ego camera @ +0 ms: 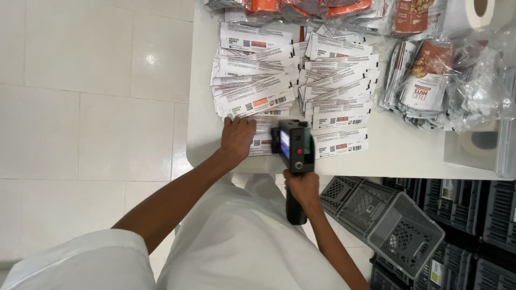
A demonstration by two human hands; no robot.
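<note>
Pouches, flat, white with orange panels, lie fanned in overlapping rows on the white table.

Head view: right hand is closed around the black handle of a handheld inkjet coder; its head with lit screen sits just above that grip, resting on the nearest pouch row. Left hand, just left of the coder head, presses flat with fingers spread on a pouch at the near edge of the left stack; it pins rather than grasps.

Progress, as judged: coder is working the front row, closest to the grip. Whether rows beyond the grip already carry codes cannot be read at this size. Bagged pouch bundles to the far right of the grip look unopened. Grey plastic crates stand below right of the grip.
</note>
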